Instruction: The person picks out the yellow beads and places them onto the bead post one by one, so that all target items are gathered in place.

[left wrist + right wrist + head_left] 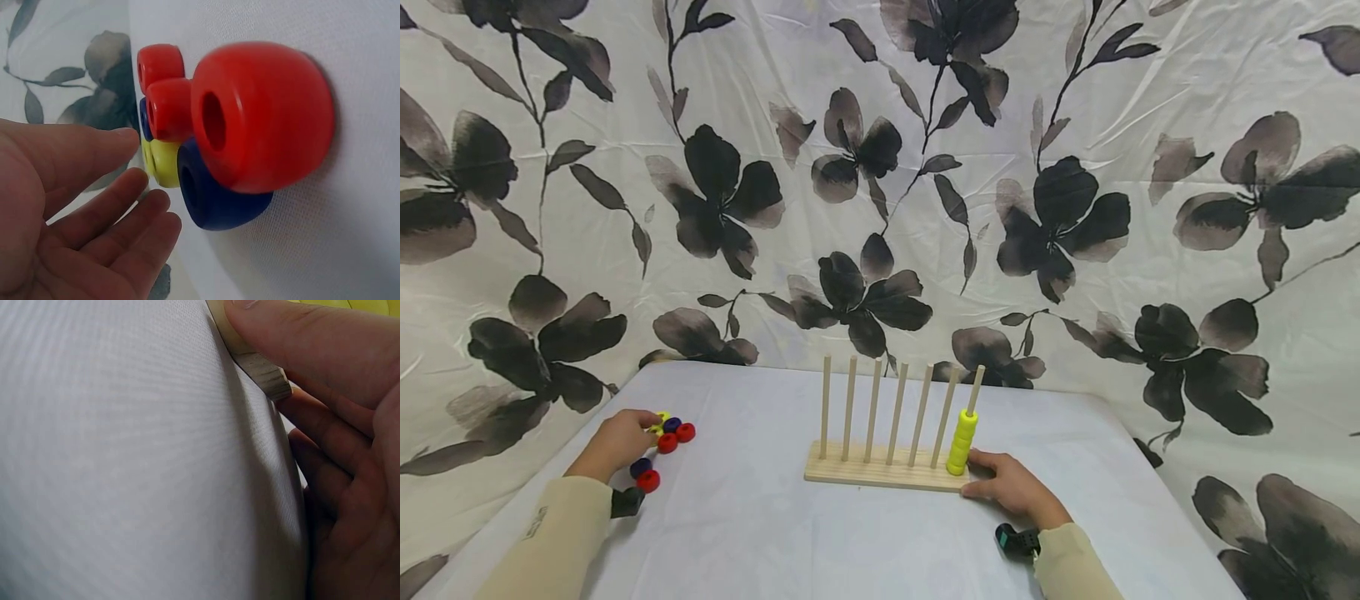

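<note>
At the left of the table, my left hand reaches over the loose beads, its thumb and fingertips beside the yellow beads. Its fingers are spread and relaxed in the left wrist view, with a gap between thumb and forefinger. A large red bead and a blue bead lie nearer that wrist camera. My right hand grips the right end of a wooden peg rack, thumb at the front of its base and fingers behind. Several yellow beads are stacked on the rightmost peg, which leans right.
The other pegs on the rack carry no beads. More red beads and a blue bead lie at the left hand's fingertips. Behind the white-covered table hangs a floral cloth.
</note>
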The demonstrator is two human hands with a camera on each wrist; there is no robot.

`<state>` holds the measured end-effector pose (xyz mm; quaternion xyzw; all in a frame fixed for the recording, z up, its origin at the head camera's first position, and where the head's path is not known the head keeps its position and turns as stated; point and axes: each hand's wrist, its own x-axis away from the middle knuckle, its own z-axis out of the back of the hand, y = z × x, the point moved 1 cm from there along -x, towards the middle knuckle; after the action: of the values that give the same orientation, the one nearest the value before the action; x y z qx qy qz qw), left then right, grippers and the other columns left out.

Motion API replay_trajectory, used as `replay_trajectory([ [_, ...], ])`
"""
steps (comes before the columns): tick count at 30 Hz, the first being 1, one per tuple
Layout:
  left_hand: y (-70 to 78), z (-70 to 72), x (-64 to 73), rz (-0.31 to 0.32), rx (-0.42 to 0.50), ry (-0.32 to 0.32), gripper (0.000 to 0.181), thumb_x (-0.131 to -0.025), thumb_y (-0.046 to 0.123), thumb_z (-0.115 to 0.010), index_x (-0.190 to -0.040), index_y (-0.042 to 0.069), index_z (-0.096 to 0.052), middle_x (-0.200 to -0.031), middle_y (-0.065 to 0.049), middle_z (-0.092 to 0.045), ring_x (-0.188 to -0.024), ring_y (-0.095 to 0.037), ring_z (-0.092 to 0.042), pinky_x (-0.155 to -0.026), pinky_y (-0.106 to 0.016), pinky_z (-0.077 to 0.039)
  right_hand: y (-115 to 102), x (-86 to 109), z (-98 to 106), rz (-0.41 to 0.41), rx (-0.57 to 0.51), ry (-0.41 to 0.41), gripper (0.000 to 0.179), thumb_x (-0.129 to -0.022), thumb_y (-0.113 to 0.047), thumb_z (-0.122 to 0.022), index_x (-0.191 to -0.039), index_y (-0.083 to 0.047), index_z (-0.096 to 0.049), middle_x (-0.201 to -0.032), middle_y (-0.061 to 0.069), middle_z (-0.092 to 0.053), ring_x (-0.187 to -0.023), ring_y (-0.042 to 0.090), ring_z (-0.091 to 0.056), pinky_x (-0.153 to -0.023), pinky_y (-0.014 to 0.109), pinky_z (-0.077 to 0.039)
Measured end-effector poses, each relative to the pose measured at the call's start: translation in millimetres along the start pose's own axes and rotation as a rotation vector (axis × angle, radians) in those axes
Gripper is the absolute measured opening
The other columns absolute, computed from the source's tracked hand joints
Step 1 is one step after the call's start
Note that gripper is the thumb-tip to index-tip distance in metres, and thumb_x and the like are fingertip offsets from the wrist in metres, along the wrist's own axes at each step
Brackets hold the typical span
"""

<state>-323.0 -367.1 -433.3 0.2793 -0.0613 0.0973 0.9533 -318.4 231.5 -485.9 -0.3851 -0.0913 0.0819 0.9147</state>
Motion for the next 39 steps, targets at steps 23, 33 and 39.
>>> replay_trajectory([
  [23, 5.4, -7.6, 0.0, -0.003, -0.066, -0.004, 0.039, -0.088, -0.001, -0.056, -0.123, -0.019, -0.050, -0.117, -0.039, -0.052, -0.092, -0.040, -0.054, -0.090, -0.058, -0.050, 1.1, -0.4, 1.3, 0.007, -0.014, -0.003, 0.080, -0.070, -0.042, -0.083, -0.139, -0.011, -0.054, -0.147, 0.011, -0.049, -0.140, 0.037, -0.037, -0.113, 0.060, -0.029],
  [33, -2.1, -9.4, -2.5, -0.009, -0.074, 0.029, 0.039, -0.086, 0.000, -0.063, -0.119, -0.017, -0.053, -0.109, -0.036, -0.056, -0.082, -0.034, -0.055, -0.082, -0.053, -0.054, 1.2, -0.5, 2.1, 0.010, -0.010, 0.000, 0.078, -0.071, -0.041, -0.083, -0.138, -0.012, -0.055, -0.146, 0.010, -0.049, -0.140, 0.037, -0.037, -0.113, 0.061, -0.028],
  [39, -1.7, -6.7, -0.8, 0.014, -0.063, 0.017, 0.037, -0.087, 0.000, -0.061, -0.119, -0.017, -0.054, -0.112, -0.037, -0.054, -0.085, -0.036, -0.056, -0.086, -0.056, -0.052, 1.1, 0.5, 2.1, 0.016, -0.006, 0.002, 0.077, -0.071, -0.041, -0.083, -0.137, -0.013, -0.056, -0.146, 0.010, -0.050, -0.140, 0.038, -0.038, -0.112, 0.061, -0.029],
])
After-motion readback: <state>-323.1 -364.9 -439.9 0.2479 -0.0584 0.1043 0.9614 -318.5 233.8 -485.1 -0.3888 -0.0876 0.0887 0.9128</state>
